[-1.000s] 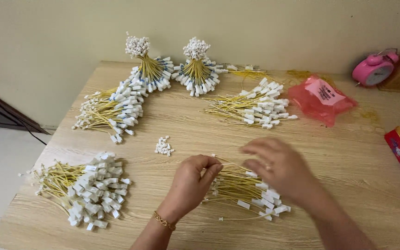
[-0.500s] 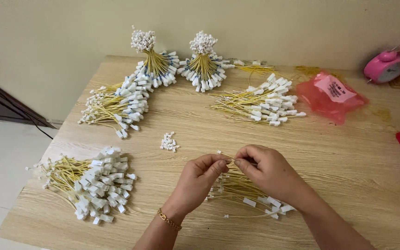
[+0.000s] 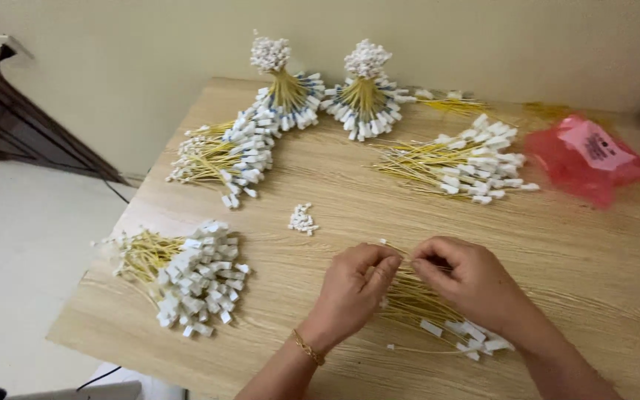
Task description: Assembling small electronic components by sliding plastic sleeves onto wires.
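- Left hand [image 3: 353, 285]: fingertips pinched together at the upper end of a loose bundle of yellow cables [image 3: 427, 311]; thumb and forefinger appear closed on a thin strand, though the strand itself is too fine to make out clearly.
- Right hand [image 3: 468, 278]: fingers curled inward, tips pressed together just beside the left fingertips, gripping the same end of the bundle.
- The two hands nearly touch, fingertip to fingertip, above the near-centre of the wooden table [image 3: 601, 267].
- The bundle lies flat under both hands; its white connectors fan out toward the lower right.
- A thin gold bracelet [image 3: 306, 347] sits on the left wrist.
- Small heap of white caps [image 3: 302, 219] lies near, up and left of the hands, apart from them.
- Left pile of capped cables [image 3: 179, 270] lies near the table's left edge, well apart from the hands.
- Far-left pile [image 3: 220, 155] and far-right pile [image 3: 457, 163] lie flat further back.
- Two upright tied bundles [image 3: 287, 89] stand side by side at the back edge by the wall.
- Red plastic bag [image 3: 590, 152] lies at the right rear, just beside the far-right pile.
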